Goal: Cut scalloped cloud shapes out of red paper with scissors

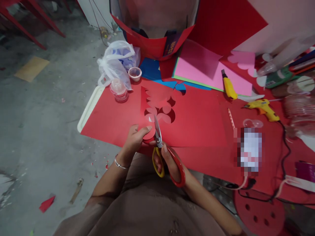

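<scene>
My left hand pinches a small rounded piece of red paper, thumb on top, just over the table's near edge. In my right hand is a pair of scissors with one yellow and one red handle loop. Their blades point away from me, slightly parted, right beside the paper piece. Beyond the blades, several cut red paper rounds lie on a large red sheet, among dark curved gaps. My right fingers pass through the handle loops and are partly hidden.
A yellow utility knife lies near pink sheets. To the right are a yellow glue gun with a black cord and a blurred-out device. Clear plastic cups and a white plastic bag stand at the left.
</scene>
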The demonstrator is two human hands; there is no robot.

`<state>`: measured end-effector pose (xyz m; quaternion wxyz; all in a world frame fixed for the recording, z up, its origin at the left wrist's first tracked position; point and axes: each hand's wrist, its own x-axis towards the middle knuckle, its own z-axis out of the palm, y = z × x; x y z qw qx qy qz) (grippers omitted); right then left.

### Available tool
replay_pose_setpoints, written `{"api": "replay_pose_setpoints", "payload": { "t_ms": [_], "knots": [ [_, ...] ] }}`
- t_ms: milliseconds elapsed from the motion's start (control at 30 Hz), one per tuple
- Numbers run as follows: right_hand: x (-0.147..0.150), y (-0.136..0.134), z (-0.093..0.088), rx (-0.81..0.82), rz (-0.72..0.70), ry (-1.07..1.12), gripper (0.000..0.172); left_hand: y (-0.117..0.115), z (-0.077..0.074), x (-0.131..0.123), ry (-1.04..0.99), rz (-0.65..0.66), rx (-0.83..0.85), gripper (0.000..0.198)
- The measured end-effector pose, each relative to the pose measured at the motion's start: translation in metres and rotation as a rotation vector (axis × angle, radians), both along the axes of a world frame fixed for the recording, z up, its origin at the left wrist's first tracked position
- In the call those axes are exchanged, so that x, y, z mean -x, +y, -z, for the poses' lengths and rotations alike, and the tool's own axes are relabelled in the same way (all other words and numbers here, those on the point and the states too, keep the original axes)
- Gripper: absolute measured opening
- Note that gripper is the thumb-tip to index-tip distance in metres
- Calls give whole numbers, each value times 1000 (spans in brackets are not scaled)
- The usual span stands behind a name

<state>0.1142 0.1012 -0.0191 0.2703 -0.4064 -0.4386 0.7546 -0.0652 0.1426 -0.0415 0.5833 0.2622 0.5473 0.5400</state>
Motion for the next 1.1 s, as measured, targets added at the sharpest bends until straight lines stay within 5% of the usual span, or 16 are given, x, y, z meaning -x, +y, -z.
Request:
{"api": "replay_pose_setpoints", "payload": {
  "t_ms": [1100],
  "knots": [
    [-5,0,13,45,-24,102,68,0,4,2,-14,-42,13,34]
  ]
}}
